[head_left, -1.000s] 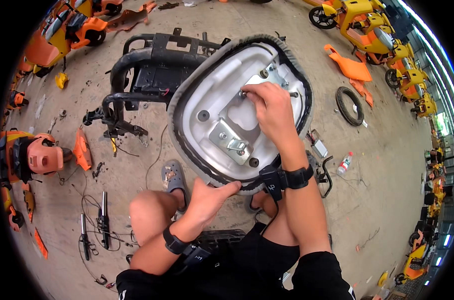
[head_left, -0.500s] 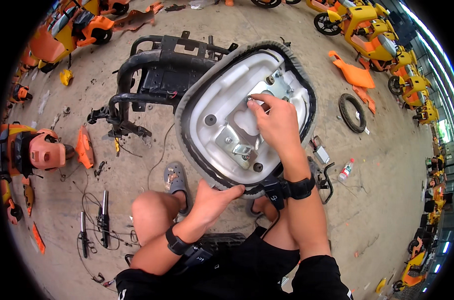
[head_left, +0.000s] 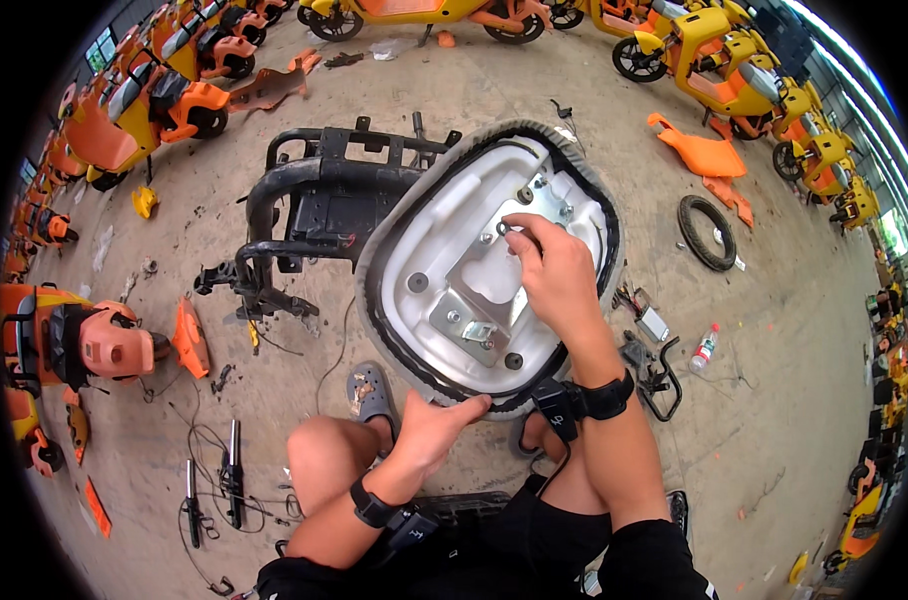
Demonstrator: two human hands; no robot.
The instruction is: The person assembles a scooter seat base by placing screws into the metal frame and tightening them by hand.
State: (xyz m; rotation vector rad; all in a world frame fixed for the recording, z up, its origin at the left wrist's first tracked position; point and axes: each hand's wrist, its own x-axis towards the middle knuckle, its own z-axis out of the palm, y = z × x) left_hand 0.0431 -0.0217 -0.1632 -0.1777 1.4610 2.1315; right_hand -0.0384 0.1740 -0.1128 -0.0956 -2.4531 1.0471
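A scooter seat point(head_left: 492, 280) is held upside down in front of me, its white plastic underside facing up inside a grey padded rim. My left hand point(head_left: 432, 432) grips the near edge, thumb along the rim and fingers hidden beneath. Over the seat's middle, my right hand point(head_left: 554, 275) pinches a small ring-shaped metal piece point(head_left: 504, 229) between thumb and fingertips. It is just beside a bolt point(head_left: 486, 238) on the far metal plate point(head_left: 519, 207). A second metal plate with a latch loop point(head_left: 477, 330) is fixed nearer to me. Black rubber pads dot the underside.
A black scooter frame point(head_left: 339, 195) lies beyond the seat to the left. Shock absorbers point(head_left: 234, 475) and cables are on the left floor. To the right are a tire point(head_left: 706, 232), orange panels point(head_left: 696, 148) and a bottle point(head_left: 705, 345). Yellow scooters point(head_left: 729, 60) line the sides.
My view has tilted up, so the scene sits lower in the picture. The pinched piece has shifted slightly off the bolt, which now shows beside it. My left hand keeps its grip.
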